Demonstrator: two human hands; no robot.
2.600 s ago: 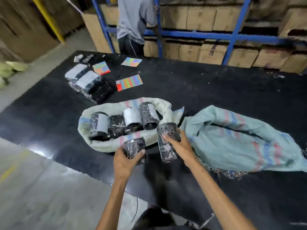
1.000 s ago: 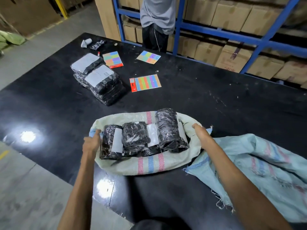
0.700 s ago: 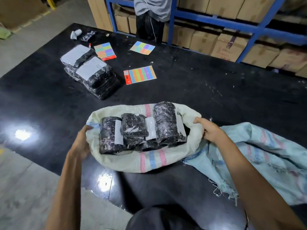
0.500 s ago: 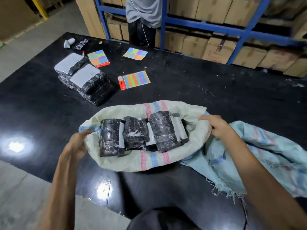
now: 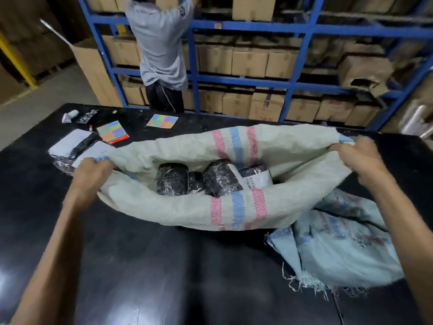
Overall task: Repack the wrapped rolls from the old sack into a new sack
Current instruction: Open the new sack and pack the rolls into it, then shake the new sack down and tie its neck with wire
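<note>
Blue shelving (image 5: 257, 26) loaded with cardboard boxes (image 5: 248, 59) is standing behind the black surface (image 5: 164, 266), and another person (image 5: 161, 43) is reaching into it. We are holding the cream striped sack (image 5: 187, 207) by its mouth. Our left hand (image 5: 92, 170) is curling round the rim at one end and our right hand (image 5: 358, 158) is bunching the rim at the other, so the opening is stretching wide between them.

The wrapped rolls (image 5: 173, 179) are lying in the bottom of this sack, near the middle of the surface. We are making out at least three, and the sack's near wall may be hiding more. The pale blue frayed sack (image 5: 339, 249) is lying slack toward the right edge of the surface, touching the striped one. We are judging it to be the old one and apparently emptied, though its inside is not showing.

We are therefore reading the step in hand as settling the load in the new sack. The next move is calling for an even lift from both hands, so the rolls slide down together rather than tip out. After that the rim needs gathering shut, with a firm grip on the slippery woven cloth.
</note>
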